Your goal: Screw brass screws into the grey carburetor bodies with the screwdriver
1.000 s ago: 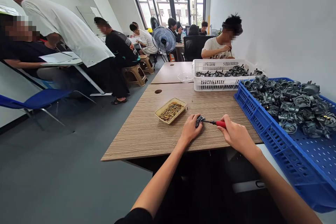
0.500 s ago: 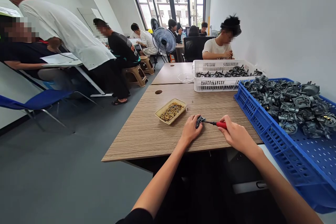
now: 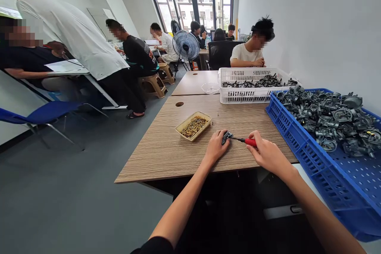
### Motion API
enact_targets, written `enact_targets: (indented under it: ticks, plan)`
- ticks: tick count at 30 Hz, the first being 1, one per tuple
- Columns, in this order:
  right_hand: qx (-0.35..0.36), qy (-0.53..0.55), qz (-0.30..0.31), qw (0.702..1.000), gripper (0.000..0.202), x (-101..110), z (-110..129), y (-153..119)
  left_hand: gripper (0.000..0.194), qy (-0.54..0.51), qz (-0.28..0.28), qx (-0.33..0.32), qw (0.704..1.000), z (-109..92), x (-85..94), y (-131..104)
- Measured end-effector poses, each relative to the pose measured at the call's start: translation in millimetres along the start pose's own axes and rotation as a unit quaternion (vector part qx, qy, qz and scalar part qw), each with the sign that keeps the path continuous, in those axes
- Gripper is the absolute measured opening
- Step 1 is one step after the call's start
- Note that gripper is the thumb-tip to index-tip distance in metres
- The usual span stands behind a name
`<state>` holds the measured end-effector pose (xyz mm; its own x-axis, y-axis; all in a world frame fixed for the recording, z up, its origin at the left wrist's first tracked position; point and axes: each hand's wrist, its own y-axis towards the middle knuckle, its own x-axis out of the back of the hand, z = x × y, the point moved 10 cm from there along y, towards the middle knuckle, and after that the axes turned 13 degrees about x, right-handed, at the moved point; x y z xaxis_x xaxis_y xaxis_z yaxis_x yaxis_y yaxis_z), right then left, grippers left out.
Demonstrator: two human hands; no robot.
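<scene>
My left hand [image 3: 217, 145] grips a small dark metal part [image 3: 226, 137] against the wood-grain table [image 3: 166, 154]. Closed round the red handle of a screwdriver [image 3: 250, 142] is my right hand [image 3: 266, 151]. The screwdriver lies nearly level, its shaft pointing left, and its tip meets the metal part; the exact contact is too small to make out. Just beyond my left hand sits a beige tray [image 3: 181, 132] of brass-coloured screws [image 3: 194, 127].
A blue crate [image 3: 300, 143] of metal parts [image 3: 324, 117] stands on the right. Behind the table's middle are a white basket [image 3: 247, 96] of dark parts and a clear dish [image 3: 210, 88]. Across the table sits a person [image 3: 248, 53]; others are at the left, near a fan [image 3: 186, 45].
Both hands keep nearly the same place and hold. The red handle has shifted very slightly left. The standing person at the left has leaned a little further left.
</scene>
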<state>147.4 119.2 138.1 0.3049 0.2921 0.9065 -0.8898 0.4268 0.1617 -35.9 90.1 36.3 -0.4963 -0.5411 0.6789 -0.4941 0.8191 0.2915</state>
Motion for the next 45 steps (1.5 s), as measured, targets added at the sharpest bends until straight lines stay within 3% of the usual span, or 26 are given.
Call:
enact_targets:
  ticks: [45]
  plan:
    - [-0.008,0.026,0.01,1.0,0.009,-3.8,-2.4,0.8,0.037,0.008,-0.007,0.004,1.0,2.0,0.2,-0.4]
